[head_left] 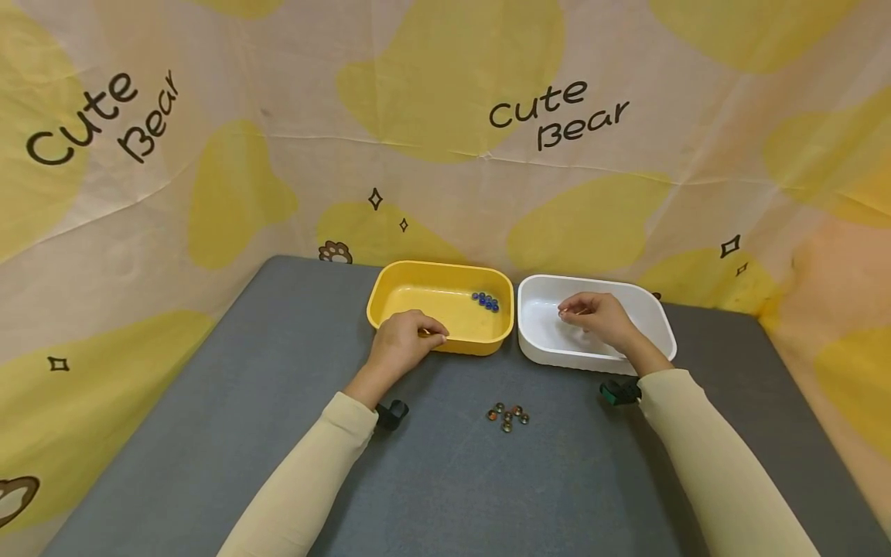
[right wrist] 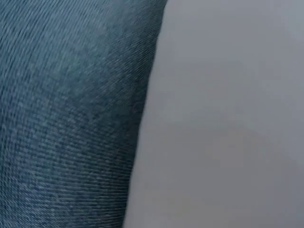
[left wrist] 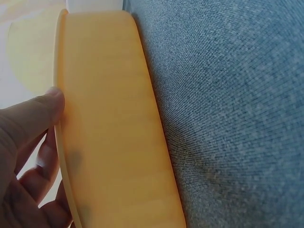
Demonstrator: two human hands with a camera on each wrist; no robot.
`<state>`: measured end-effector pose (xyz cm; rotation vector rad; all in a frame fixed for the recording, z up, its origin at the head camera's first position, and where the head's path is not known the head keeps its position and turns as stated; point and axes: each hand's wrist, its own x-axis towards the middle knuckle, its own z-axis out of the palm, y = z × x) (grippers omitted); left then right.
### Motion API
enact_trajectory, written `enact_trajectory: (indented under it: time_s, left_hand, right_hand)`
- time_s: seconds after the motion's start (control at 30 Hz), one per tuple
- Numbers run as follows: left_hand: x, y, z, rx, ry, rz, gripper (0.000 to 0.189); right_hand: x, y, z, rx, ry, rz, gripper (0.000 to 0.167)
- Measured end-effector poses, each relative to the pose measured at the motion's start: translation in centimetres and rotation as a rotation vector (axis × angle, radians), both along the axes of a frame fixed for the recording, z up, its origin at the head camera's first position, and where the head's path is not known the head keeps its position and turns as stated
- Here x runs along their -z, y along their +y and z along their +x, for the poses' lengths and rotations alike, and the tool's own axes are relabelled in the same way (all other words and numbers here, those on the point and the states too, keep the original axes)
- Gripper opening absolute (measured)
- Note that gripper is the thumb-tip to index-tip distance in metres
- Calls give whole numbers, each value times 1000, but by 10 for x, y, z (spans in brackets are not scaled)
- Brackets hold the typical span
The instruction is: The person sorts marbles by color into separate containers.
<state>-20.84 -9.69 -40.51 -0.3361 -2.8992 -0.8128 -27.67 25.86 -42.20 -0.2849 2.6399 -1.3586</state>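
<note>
My left hand (head_left: 407, 340) is at the near rim of a yellow tray (head_left: 379, 298). In the left wrist view, its thumb (left wrist: 54, 102) rests on the rim while the fingers curl inside, so the hand grips the tray's edge. Several blue marbles (head_left: 487, 302) lie together at the right end of that tray. My right hand (head_left: 602, 316) is over the white tray (head_left: 532, 325), thumb and fingertips together on a small shiny marble (head_left: 561, 312), mostly hidden by the fingers. In the right wrist view, only the white tray's outer wall (right wrist: 223, 118) shows, with no hand.
Several brownish, orange-tinted glass marbles (head_left: 507, 418) lie loosely grouped on the grey tabletop (head_left: 445, 480), in front of the gap between the trays. A printed cloth (head_left: 445, 155) hangs directly behind both trays and along the sides.
</note>
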Motion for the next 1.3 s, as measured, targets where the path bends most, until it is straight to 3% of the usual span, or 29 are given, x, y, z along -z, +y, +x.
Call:
enact_trajectory:
  time_s: [0.2, 0.4, 0.6, 1.3]
  left_hand:
    - [0, 0, 0, -2, 0, 5, 10]
    - [1, -1, -1, -4, -7, -2, 8]
    - [2, -2, -1, 5, 3, 11, 9]
    - [2, -1, -2, -2, -12, 25, 10]
  right_hand:
    - [8, 2, -5, 11, -51, 5, 23]
    - [11, 1, -8, 11, -96, 90, 25]
    - [12, 0, -9, -12, -99, 154, 24]
    - [15, 2, -10, -18, -120, 198, 25]
